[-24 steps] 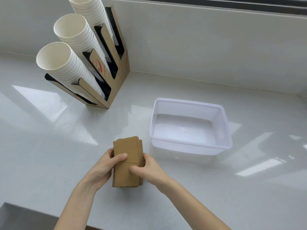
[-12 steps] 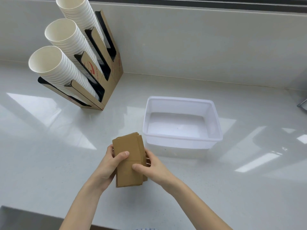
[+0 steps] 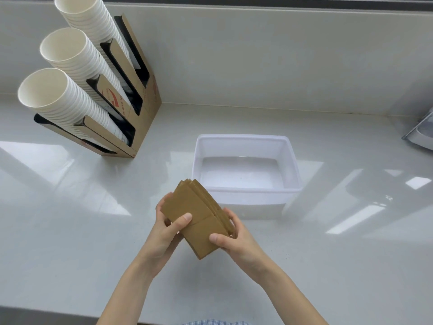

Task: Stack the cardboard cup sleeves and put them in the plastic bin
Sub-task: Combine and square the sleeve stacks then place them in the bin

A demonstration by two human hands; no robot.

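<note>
A stack of flat brown cardboard cup sleeves (image 3: 191, 207) is held above the white counter, tilted with its top end leaning left. My left hand (image 3: 166, 233) grips its left side, thumb across the front. My right hand (image 3: 234, 240) grips the lower right edge, where the sleeves fan apart slightly. The translucent white plastic bin (image 3: 246, 195) sits on the counter just behind and to the right of the stack; nothing lies inside it.
A cardboard cup holder (image 3: 138, 113) with three tilted stacks of white paper cups (image 3: 63, 99) stands at the back left. A wall runs along the back. A metal object (image 3: 421, 134) shows at the right edge. The counter's front edge lies near my arms.
Both hands have lifted the sleeve stack and turned it so that its top leans left, closer to the bin's near left corner. The camera view has shifted.
</note>
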